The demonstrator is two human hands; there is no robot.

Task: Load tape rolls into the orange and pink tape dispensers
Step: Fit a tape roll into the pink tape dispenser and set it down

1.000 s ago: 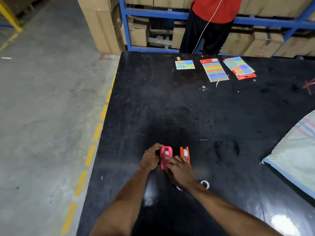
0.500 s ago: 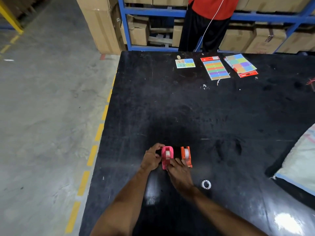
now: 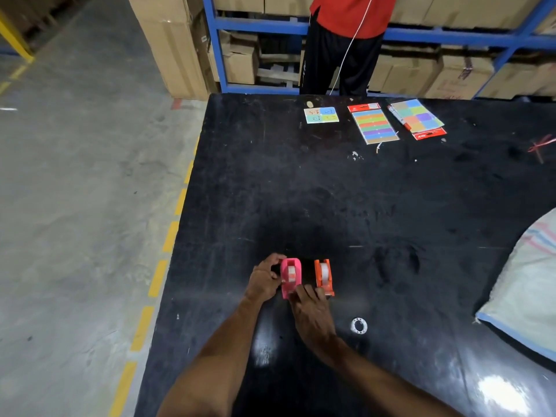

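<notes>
A pink tape dispenser (image 3: 291,276) stands on the black table (image 3: 301,191) with a white tape roll seated in it. My left hand (image 3: 264,279) grips its left side. My right hand (image 3: 311,311) rests with its fingertips on the dispenser's near end, beside the orange one. The orange tape dispenser (image 3: 324,276) stands just to the right, also with a whitish roll in it, apart from the pink one. A small white ring-shaped core (image 3: 358,325) lies on the table to the right of my right wrist.
Colourful sticker sheets (image 3: 374,123) and a small card (image 3: 320,114) lie at the table's far edge, where a person (image 3: 346,40) in red stands. A woven sack (image 3: 529,290) covers the right side. The table's left edge drops to a concrete floor.
The two dispensers now stand a little apart, with the orange one clear of my right hand. My right hand has slid back to the pink dispenser's near end. The view has shifted slightly.
</notes>
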